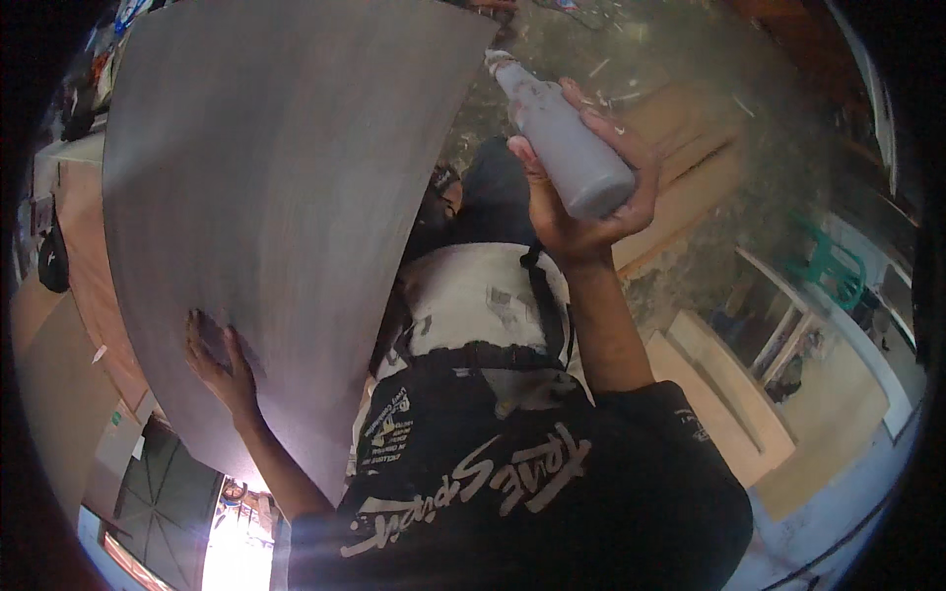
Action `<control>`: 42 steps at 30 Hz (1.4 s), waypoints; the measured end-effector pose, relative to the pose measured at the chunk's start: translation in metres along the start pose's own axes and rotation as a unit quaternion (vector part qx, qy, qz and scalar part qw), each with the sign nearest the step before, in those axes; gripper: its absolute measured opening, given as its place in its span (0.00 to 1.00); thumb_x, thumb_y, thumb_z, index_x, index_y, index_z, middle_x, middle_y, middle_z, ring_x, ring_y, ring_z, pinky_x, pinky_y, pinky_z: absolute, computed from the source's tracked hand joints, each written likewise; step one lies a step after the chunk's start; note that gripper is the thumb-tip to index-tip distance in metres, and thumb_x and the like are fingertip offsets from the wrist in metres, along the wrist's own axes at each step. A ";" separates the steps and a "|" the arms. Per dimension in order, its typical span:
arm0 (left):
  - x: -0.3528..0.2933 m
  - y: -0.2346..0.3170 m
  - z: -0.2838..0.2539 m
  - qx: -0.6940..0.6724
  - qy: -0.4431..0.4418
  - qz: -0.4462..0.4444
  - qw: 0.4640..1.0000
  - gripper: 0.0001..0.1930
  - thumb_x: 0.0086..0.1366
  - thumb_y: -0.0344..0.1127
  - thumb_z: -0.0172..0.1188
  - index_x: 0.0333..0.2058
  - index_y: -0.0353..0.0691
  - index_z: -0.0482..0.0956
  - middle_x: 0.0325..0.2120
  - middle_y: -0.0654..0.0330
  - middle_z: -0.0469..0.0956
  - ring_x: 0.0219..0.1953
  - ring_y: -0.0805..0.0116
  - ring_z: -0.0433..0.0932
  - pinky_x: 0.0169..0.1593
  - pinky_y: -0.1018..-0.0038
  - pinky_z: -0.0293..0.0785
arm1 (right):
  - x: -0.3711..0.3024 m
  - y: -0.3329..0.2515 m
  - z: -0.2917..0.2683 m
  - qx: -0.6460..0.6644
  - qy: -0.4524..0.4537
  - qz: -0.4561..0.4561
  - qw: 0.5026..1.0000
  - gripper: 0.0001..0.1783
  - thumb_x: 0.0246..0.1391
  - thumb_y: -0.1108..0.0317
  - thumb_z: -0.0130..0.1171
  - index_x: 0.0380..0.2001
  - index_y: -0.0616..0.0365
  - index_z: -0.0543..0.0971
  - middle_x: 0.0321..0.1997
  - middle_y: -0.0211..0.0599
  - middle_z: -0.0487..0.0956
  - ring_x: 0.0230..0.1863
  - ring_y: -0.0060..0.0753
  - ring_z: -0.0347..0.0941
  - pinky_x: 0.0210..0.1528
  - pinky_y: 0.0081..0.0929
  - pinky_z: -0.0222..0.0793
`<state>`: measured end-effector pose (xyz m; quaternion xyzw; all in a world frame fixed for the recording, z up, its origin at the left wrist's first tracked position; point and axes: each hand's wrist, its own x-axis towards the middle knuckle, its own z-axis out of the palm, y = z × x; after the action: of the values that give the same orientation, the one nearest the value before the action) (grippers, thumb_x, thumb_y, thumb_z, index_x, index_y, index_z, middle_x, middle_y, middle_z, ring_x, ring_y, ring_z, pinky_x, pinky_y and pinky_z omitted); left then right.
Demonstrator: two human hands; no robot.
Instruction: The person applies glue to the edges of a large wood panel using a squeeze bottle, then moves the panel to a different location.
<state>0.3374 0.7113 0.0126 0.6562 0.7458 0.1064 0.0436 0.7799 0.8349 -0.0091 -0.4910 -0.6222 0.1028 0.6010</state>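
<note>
In my right hand [631,187] is a whitish plastic bottle [567,148], its fingers and thumb wrapped round the body. The bottle is tilted, its narrow white-smeared neck pointing up and left, close to the right edge of a large grey panel [286,177]. Reddish marks show near the neck. My left hand [219,364] lies with fingers spread against the lower left part of the panel's surface. Nothing is held in it. I cannot tell if the bottle tip touches the panel's edge.
Light wooden boards [724,384] stand at the lower right, and a brown board [680,158] lies on the stained floor behind my right hand. A green plastic chair [836,266] is at the far right. Wooden panelled furniture [84,227] is close by on the left.
</note>
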 end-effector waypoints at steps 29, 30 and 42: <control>-0.106 -0.073 -0.010 0.019 0.005 0.071 0.997 0.33 0.66 0.53 0.47 0.66 0.43 0.59 0.66 0.52 0.56 0.69 0.49 0.52 0.68 0.52 0.44 | -0.075 -0.070 0.029 -0.042 0.037 -0.011 0.998 0.29 0.40 0.68 0.77 0.42 0.67 0.71 0.43 0.48 0.79 0.44 0.37 0.78 0.45 0.32 0.76; -0.108 -0.075 -0.010 0.029 0.001 0.064 0.997 0.33 0.66 0.53 0.47 0.66 0.43 0.59 0.67 0.52 0.56 0.69 0.49 0.51 0.68 0.53 0.43 | -0.079 -0.070 0.032 -0.028 0.054 -0.021 0.998 0.29 0.39 0.68 0.77 0.42 0.66 0.72 0.41 0.46 0.79 0.43 0.36 0.78 0.45 0.32 0.76; -0.104 -0.075 -0.008 0.017 0.003 0.050 0.999 0.34 0.64 0.54 0.50 0.66 0.47 0.59 0.66 0.55 0.57 0.69 0.54 0.51 0.69 0.55 0.42 | -0.110 -0.105 0.039 -0.020 0.043 -0.004 0.999 0.26 0.38 0.74 0.75 0.41 0.65 0.73 0.42 0.46 0.78 0.47 0.40 0.78 0.49 0.35 0.74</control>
<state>0.2769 0.5992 -0.0034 0.6932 0.7136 0.0977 0.0246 0.6734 0.7199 -0.0149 -0.5039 -0.6000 0.0669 0.6178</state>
